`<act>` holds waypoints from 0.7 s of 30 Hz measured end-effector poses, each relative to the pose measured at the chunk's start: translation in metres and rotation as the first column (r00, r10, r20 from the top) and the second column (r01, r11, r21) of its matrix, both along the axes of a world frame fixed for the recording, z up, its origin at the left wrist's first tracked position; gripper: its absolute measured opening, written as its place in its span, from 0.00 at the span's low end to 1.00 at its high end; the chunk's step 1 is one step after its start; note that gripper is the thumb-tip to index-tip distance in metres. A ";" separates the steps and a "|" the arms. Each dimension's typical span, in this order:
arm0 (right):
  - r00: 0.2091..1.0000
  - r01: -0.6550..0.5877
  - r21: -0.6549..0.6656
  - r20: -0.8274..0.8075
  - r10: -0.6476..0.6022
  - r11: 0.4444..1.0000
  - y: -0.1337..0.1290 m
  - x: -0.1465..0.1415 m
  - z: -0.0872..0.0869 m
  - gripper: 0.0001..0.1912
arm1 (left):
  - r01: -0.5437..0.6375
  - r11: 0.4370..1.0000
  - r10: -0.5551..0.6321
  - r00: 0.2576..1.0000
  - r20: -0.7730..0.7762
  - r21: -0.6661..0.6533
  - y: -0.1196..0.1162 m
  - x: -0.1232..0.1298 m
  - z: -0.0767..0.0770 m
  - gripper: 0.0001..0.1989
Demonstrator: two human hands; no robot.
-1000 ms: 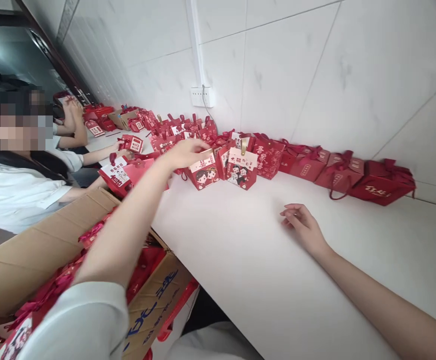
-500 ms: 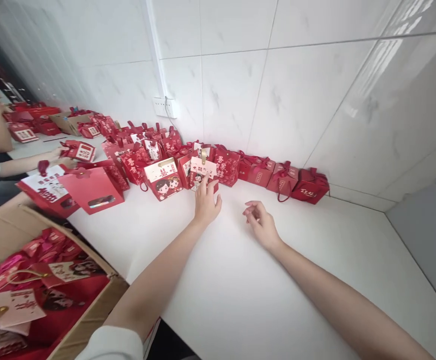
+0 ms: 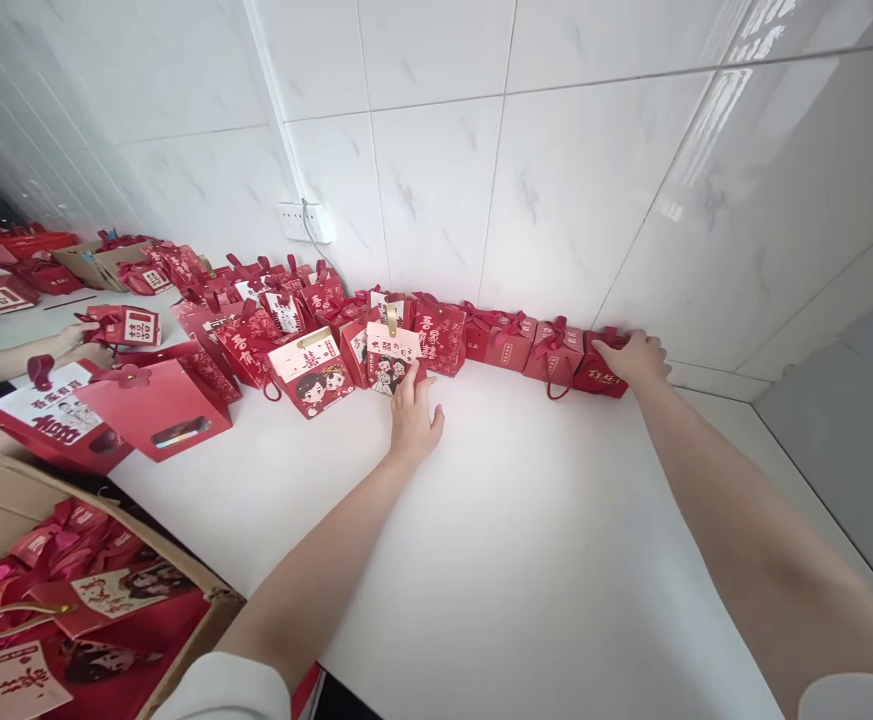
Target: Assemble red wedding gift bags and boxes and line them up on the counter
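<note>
My left hand point(image 3: 415, 425) rests at the right lower edge of a red and cream gift box point(image 3: 391, 362) printed with a cartoon couple, its fingers stretched out against the box and thumb apart. My right hand point(image 3: 642, 360) is at the right end of the row, thumb across the upper front of a dark red gift box point(image 3: 599, 370) with a ribbon and the other fingers over its right side, partly hidden. To the left of that box stand a ribbon-tied box point(image 3: 556, 352) with a hanging loop and a red box point(image 3: 511, 342).
A cardboard carton point(image 3: 188, 640) full of red gift boxes stands at lower left. More boxes crowd along the tiled wall point(image 3: 436, 200) below a socket point(image 3: 305, 222). At far left, another person's hands point(image 3: 80, 345) hold a red box point(image 3: 128, 326).
My right hand has moved right and back from above the table onto the dark red end box. My left hand stays by the couple box. The view has shifted slightly right.
</note>
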State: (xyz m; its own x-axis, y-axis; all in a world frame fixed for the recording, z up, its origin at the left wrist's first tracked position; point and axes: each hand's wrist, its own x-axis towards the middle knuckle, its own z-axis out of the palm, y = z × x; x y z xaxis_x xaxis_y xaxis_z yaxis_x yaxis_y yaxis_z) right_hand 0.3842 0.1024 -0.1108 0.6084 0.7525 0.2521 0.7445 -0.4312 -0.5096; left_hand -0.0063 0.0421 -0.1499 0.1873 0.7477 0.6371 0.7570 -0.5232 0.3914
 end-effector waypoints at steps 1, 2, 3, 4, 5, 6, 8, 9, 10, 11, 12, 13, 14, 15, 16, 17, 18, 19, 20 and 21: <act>1.000 -0.001 -0.033 -0.023 0.001 0.999 0.002 0.002 -0.001 0.36 | 0.016 1.000 -0.016 1.000 0.003 -0.001 0.001 -0.001 -0.001 0.21; 1.000 -0.016 -0.061 -0.027 0.015 0.998 0.004 0.003 -0.002 0.36 | 0.028 1.000 -0.028 1.000 0.010 -0.004 0.002 -0.002 -0.002 0.21; 0.999 -0.043 -0.086 -0.018 0.041 0.995 0.006 0.003 -0.001 0.35 | 0.037 0.999 -0.037 0.999 0.021 -0.009 0.003 -0.003 -0.002 0.21; 0.997 -0.076 -0.112 0.004 0.077 0.991 0.007 0.003 0.000 0.33 | 0.044 0.999 -0.043 0.999 0.032 -0.015 0.004 -0.004 -0.003 0.21; 0.993 -0.107 -0.153 0.035 0.114 0.982 0.008 0.002 0.003 0.32 | 0.049 0.999 -0.048 0.998 0.042 -0.021 0.004 -0.005 -0.003 0.21; 0.990 -0.125 -0.189 0.045 0.136 0.974 0.009 0.001 0.006 0.30 | 0.057 0.998 -0.055 0.997 0.051 -0.025 0.005 -0.006 -0.003 0.20; 0.986 -0.139 -0.242 0.056 0.157 0.960 0.008 -0.001 0.014 0.28 | 0.080 0.996 -0.078 0.995 0.066 -0.028 0.005 -0.007 -0.003 0.19; 0.986 -0.138 -0.266 0.058 0.159 0.954 0.007 -0.001 0.019 0.28 | 0.094 0.995 -0.092 0.993 0.075 -0.027 0.005 -0.007 -0.002 0.18; 0.985 -0.137 -0.294 0.058 0.161 0.946 0.005 -0.001 0.025 0.27 | 0.106 0.994 -0.104 0.991 0.087 -0.024 0.005 -0.007 -0.002 0.17; 0.985 -0.138 -0.329 0.052 0.163 0.934 0.002 -0.001 0.032 0.27 | 0.117 0.993 -0.114 0.988 0.101 -0.021 0.004 -0.007 -0.001 0.16; 0.986 -0.140 -0.369 0.038 0.165 0.919 -0.003 -0.001 0.041 0.25 | 0.124 0.992 -0.121 0.986 0.116 -0.015 0.004 -0.007 0.000 0.15; 0.986 -0.145 -0.416 0.015 0.167 0.898 -0.008 -0.002 0.049 0.23 | 0.128 0.992 -0.125 0.984 0.129 -0.009 0.003 -0.008 0.001 0.14; 0.985 -0.160 -0.465 -0.021 0.170 0.871 -0.015 -0.003 0.058 0.20 | 0.129 0.992 -0.127 0.982 0.141 -0.004 0.003 -0.008 0.001 0.14; 0.984 -0.174 -0.510 -0.059 0.168 0.842 -0.022 -0.005 0.067 0.17 | 0.127 0.992 -0.126 0.980 0.152 0.000 0.004 -0.009 0.002 0.13; 0.978 -0.208 -0.548 -0.114 0.174 0.810 -0.030 -0.009 0.075 0.18 | 0.123 0.992 -0.122 0.979 0.164 0.002 0.004 -0.009 0.002 0.13; 0.958 -0.284 -0.553 -0.192 0.213 0.783 -0.039 -0.014 0.082 0.22 | 0.117 0.993 -0.115 0.977 0.177 0.002 0.005 -0.011 0.003 0.12; 0.945 -0.322 -0.540 -0.231 0.230 0.778 -0.047 -0.020 0.088 0.23 | 0.109 0.994 -0.107 0.975 0.194 0.001 0.006 -0.012 0.004 0.12; 0.935 -0.349 -0.511 -0.251 0.252 0.785 -0.056 -0.027 0.092 0.24 | 0.103 0.995 -0.100 0.972 0.213 -0.003 0.008 -0.014 0.005 0.11; 0.931 -0.358 -0.474 -0.250 0.267 0.805 -0.064 -0.035 0.096 0.24 | 0.101 0.995 -0.096 0.968 0.232 -0.010 0.008 -0.015 0.007 0.11; 0.922 -0.380 -0.424 -0.251 0.296 0.822 -0.073 -0.043 0.098 0.24 | 0.102 0.995 -0.094 0.964 0.251 -0.020 0.009 -0.017 0.009 0.10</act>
State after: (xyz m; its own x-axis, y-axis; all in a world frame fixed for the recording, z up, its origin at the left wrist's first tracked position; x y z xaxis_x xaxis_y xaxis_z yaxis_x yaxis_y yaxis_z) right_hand 0.3417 0.0291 -0.0127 0.2950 0.9215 -0.2525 0.8090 -0.3815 -0.4471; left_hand -0.0232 0.0510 -0.1410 0.0990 0.7549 0.6483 0.5792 -0.5735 0.5794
